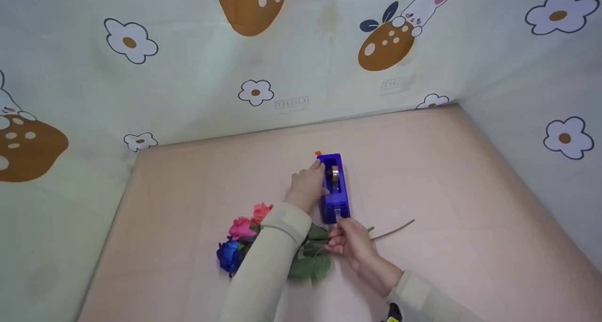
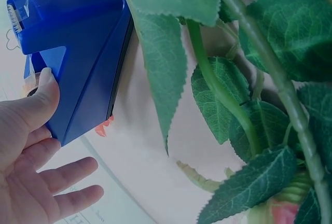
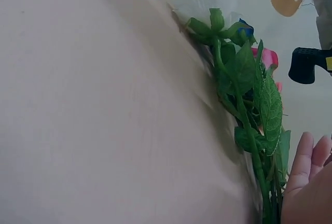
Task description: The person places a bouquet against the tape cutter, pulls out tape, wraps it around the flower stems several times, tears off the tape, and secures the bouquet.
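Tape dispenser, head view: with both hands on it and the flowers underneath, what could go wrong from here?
The left hand only rests its thumb and palm on the blue tape dispenser, fingers spread, so a pull by the right hand at its front end might drag the dispenser. The artificial flowers lie loose under the left forearm; their stems and leaves crowd the dispenser and could catch sticky tape or get nudged out of line.

The head view looks forward and down over the whole counter (image 1: 423, 181). The left wrist view sits very close to the blue tape dispenser (image 2: 78, 53) and flower stems (image 2: 249, 63). The right wrist view skims the counter, sharing those stems
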